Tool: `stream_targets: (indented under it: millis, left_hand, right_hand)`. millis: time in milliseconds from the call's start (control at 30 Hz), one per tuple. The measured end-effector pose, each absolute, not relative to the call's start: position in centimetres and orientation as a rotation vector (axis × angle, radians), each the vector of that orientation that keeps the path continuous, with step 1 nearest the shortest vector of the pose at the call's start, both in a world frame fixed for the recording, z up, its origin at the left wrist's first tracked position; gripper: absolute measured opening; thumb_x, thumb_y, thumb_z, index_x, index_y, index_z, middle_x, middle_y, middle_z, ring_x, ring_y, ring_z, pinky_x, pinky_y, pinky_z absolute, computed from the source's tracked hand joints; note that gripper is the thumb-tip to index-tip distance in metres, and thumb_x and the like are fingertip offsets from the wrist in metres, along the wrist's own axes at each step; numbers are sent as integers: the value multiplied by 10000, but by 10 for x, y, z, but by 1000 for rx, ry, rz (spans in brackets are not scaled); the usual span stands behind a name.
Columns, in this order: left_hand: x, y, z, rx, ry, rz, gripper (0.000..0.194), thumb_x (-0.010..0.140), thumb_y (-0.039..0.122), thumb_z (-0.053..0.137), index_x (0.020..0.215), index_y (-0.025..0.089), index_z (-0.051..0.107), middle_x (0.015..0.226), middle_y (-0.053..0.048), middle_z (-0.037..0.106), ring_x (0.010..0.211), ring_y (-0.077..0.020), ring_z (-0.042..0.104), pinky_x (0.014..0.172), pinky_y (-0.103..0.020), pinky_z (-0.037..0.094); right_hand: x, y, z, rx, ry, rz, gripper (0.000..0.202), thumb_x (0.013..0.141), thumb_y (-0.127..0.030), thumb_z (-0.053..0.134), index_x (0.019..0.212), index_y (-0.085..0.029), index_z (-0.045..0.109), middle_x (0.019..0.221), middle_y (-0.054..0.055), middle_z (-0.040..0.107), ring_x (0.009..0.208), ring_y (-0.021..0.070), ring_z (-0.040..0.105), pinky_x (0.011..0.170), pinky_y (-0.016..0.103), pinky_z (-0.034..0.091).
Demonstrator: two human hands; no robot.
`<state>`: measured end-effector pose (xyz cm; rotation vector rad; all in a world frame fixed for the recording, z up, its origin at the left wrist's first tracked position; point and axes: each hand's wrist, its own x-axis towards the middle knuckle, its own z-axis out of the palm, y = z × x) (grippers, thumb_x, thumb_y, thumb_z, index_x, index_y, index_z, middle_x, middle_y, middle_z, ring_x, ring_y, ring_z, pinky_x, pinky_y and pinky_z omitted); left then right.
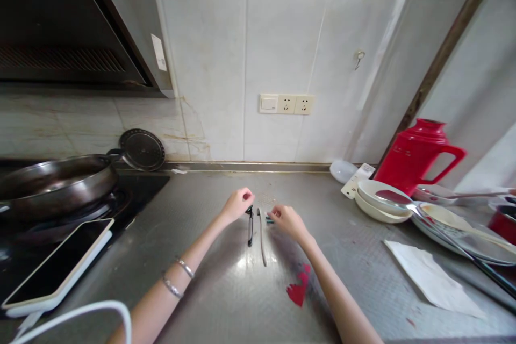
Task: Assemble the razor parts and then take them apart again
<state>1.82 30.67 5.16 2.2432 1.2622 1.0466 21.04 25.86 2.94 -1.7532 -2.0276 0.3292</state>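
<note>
On the metal counter, a black slim item lies lengthwise, its dark top end beside the fingertips of my left hand. My left fingers are pinched together; what they hold, if anything, is too small to name. A thin toothbrush-like stick lies between my hands. My right hand has its fingers bent together at a small dark-green and white item, partly hidden by the fingers. Nearer to me, a red cut-out piece lies flat, left of my right forearm.
A pan and a phone with a white cable are on the stove at left. At right stand a red jug, stacked bowls, a plate with utensils, and a white napkin. Sockets are on the wall.
</note>
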Motion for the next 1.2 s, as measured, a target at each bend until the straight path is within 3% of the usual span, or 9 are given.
stream_targets:
  millis: [133,333,600,867,1200]
  left_hand:
    - [-11,302,50,2072,1334,1056,268,772,361,450,611,159,521,572,18,524,578,-121,483,575,-239,373]
    - [-38,287,37,1872,1429,997,291,739,413,454,578,172,468,477,56,411,477,-98,402,476,-214,310]
    - [-42,257,37,1903,1418,843,306,753,416,447,569,171,451,463,56,400,469,-97,384,478,-217,291]
    - [-24,242,25,2088,1553,648,247,759,313,463,596,145,544,574,6,544,592,-120,484,560,-226,307]
    - [14,214,18,2183,1685,311,270,778,367,466,698,174,638,714,-44,665,674,-151,590,581,-233,347]
  right_hand:
    - [173,248,37,-1826,-2217,330,287,809,-376,475,763,-179,679,772,107,690,725,192,637,587,236,399]
    - [139,254,44,-1964,-2393,210,293,795,-300,485,932,-135,684,967,205,661,887,301,632,689,375,475]
    - [123,264,37,-2006,-2385,320,323,750,-192,485,1007,-102,658,1012,200,650,937,303,619,730,373,486]
    - [142,261,36,-1954,-2333,330,340,840,-283,393,963,-114,661,982,186,663,916,244,631,706,277,459]
    - [285,272,31,-2160,-2258,241,393,870,-307,357,829,-98,688,877,195,681,807,209,648,609,226,388]
